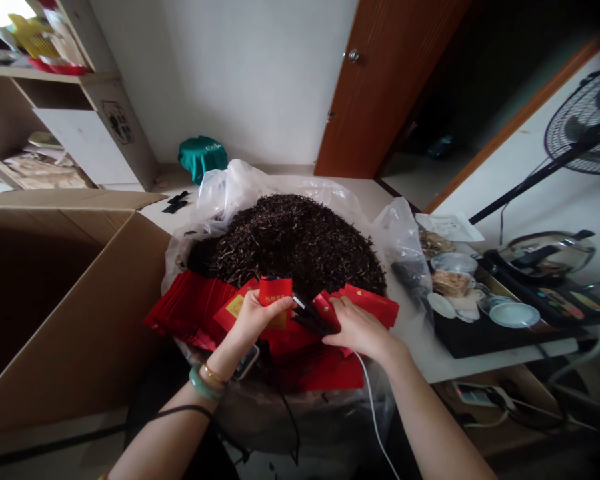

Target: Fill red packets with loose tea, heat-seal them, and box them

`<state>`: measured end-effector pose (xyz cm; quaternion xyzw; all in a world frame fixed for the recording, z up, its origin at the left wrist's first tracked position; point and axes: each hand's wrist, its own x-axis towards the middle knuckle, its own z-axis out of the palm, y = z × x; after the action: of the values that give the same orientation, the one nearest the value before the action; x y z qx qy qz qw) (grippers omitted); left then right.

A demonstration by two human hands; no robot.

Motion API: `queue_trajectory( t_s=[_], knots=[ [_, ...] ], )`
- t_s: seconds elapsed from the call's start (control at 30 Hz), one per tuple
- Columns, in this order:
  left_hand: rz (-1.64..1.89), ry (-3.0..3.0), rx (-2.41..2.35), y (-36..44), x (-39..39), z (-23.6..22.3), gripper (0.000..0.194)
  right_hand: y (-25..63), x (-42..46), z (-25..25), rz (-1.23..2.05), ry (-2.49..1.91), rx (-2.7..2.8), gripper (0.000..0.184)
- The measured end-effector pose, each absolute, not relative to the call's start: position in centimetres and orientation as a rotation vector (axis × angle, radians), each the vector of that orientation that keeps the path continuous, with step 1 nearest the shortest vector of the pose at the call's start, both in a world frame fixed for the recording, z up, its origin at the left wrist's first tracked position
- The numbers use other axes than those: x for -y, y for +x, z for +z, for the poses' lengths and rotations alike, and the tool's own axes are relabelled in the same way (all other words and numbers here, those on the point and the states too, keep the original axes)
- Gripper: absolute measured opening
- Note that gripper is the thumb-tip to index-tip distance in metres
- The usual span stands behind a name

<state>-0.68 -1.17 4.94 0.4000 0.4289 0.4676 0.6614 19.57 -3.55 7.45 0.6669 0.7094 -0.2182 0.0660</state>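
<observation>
Pinched between the thumb and fingers of my left hand point(254, 313) is a small red packet point(276, 291) with gold lettering, held upright. To its right, my right hand point(356, 325) is closed around a black tool point(314, 316) with a pale tip, pointing at the packet's edge; its exact kind is unclear. Red packets point(195, 307) lie fanned out on the left, and more red packets point(375, 308) show beside and beneath my right hand. Behind both hands rises a large heap of dark loose tea leaves point(290, 233) in a clear plastic bag point(243, 183).
An open cardboard box point(105, 293) stands close on the left. At the right are lidded tubs point(453, 273), a white saucer point(515, 315) and a glass kettle point(545, 253). A white cord point(373, 400) hangs below my right hand. A teal-covered stool point(203, 157) stands by the wall.
</observation>
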Motion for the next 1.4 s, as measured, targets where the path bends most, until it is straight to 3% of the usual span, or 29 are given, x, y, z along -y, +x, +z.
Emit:
queue_trajectory(
  t_s=[0.2,0.4,0.7,0.87,0.93,1.03,1.1,1.4],
  knots=[
    [1.049,0.893,-0.982,-0.8,1.1,5.1,0.043,19.6,3.7,7.2,-0.59,1.994,-2.142,0.06],
    [1.034,0.921,-0.989,-0.8,1.1,5.0,0.044,18.0,3.4,5.7,-0.318,1.946,-2.467,0.05],
    [1.022,0.909,-0.949,-0.6,1.3,4.9,0.043,16.2,2.5,3.3,-0.542,1.966,-2.555,0.025],
    [0.978,0.9,-0.942,-0.8,1.2,5.0,0.047,19.2,1.2,4.1,-0.728,2.334,-2.675,0.038],
    [0.944,0.923,-0.939,-0.8,1.2,5.0,0.046,21.0,1.1,5.2,-0.954,2.417,-2.713,0.043],
    [0.888,0.999,-0.916,-0.8,1.3,4.9,0.041,22.8,1.7,7.0,-1.423,2.265,-2.689,0.048],
    [0.845,1.053,-0.879,-0.7,1.4,4.7,0.037,23.0,2.4,7.9,-1.544,2.163,-2.647,0.054],
    [0.753,1.131,-0.757,0.3,1.6,3.5,0.035,20.1,3.9,8.6,-1.225,2.077,-2.736,0.043]
  ],
)
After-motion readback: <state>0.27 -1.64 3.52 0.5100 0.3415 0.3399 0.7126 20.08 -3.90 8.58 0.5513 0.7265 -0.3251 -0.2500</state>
